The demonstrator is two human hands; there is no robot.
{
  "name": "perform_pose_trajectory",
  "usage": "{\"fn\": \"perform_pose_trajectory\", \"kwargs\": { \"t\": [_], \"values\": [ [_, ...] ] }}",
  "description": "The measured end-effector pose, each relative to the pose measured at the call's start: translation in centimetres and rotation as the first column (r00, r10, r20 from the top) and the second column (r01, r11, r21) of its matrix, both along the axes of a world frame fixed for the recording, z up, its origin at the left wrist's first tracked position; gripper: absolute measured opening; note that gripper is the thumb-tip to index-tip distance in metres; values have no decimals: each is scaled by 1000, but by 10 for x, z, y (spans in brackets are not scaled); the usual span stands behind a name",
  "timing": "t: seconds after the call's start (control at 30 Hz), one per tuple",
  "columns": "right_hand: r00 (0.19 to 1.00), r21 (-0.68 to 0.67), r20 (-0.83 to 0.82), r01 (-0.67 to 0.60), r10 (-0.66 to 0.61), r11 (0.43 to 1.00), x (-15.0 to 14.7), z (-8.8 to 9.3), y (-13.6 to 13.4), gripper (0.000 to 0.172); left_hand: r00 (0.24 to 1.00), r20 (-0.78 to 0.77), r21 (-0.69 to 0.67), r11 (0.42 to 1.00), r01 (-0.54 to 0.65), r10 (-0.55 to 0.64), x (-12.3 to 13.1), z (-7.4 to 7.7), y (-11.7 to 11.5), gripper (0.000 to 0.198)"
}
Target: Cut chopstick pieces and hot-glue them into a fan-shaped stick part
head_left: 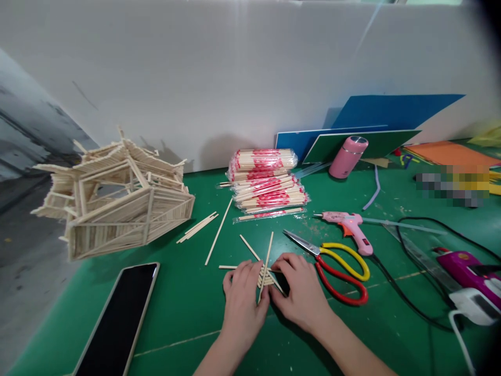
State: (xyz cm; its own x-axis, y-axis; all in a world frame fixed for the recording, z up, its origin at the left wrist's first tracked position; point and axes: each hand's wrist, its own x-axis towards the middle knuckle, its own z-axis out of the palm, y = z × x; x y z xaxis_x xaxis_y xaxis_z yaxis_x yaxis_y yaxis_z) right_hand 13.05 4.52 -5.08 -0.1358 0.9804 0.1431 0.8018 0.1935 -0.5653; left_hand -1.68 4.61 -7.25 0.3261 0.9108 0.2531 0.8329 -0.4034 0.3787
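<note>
Several thin wooden sticks (267, 253) cross each other in a small piece on the green table, with short lengths packed side by side in its middle. My left hand (245, 292) is closed on the piece's left side, its fingertips partly over the sticks. On the opposite side my right hand (296, 289) also grips the crossed sticks, between thumb and bent fingers. A dark object shows under the right fingers; I cannot make out what it is. Loose sticks (199, 227) lie just beyond the left hand. Scissors (331, 266) with red and yellow handles rest right of the right hand.
A stick-built house model (117, 193) stands at the left, behind a phone (117, 318). Wrapped chopstick bundles (268, 180) lie at the back. A pink glue gun (348, 227), its black cable, a pink bottle (347, 157) and a purple power strip (469, 271) are at the right.
</note>
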Motion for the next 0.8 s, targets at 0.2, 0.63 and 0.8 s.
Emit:
{"fn": "perform_pose_trajectory", "kwargs": {
  "t": [0.2, 0.63, 0.8],
  "values": [
    [1000, -17, 2, 0, 0, 1000, 1, -1, 0, 20, 1000, 22, -29, 1000, -6, 7, 2, 2, 0, 40],
    [994, 20, -109, -1, 3, 1000, 3, -3, -1, 24, 996, 87, 33, 999, -33, 30, 3, 6, -1, 40],
    [972, 128, -236, 52, -21, 990, 13, -1, 1, 28, 966, 245, 234, 961, -145, 86, -14, 14, -5, 27]
  ]
}}
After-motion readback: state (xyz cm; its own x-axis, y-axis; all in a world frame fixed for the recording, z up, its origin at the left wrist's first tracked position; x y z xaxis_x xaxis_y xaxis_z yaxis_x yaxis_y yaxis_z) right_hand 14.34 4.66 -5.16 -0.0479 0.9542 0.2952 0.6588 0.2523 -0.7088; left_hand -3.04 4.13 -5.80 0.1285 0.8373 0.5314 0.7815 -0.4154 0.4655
